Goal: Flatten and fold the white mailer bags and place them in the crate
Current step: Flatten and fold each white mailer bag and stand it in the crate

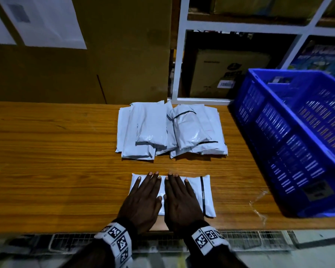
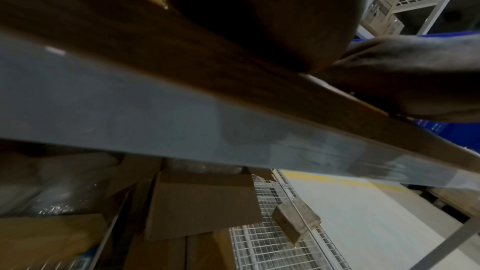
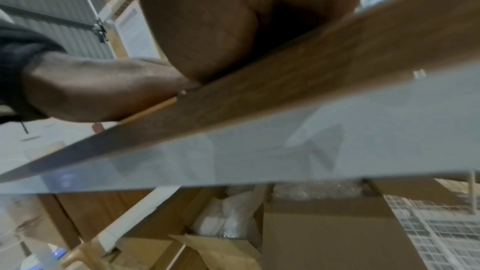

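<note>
One white mailer bag [image 1: 206, 192] lies flat near the front edge of the wooden table [image 1: 52, 161], its black seal strip at the right end. Both hands press on it side by side with straight fingers: my left hand [image 1: 143, 194] over its left half, my right hand [image 1: 179, 196] over its middle. A pile of several white mailer bags [image 1: 170, 130] sits behind it toward the wall. The blue slatted crate [image 1: 296, 136] stands at the table's right end, tilted in view. Both wrist views show only a palm heel [image 2: 259, 17] [image 3: 207, 28] on the table edge.
A white shelf frame [image 1: 179, 55] with cardboard boxes rises behind the table on the right, and a large cardboard sheet [image 1: 104, 45] covers the wall on the left. A scrap of clear plastic film [image 1: 258, 204] lies beside the crate. Boxes and wire mesh sit below the table.
</note>
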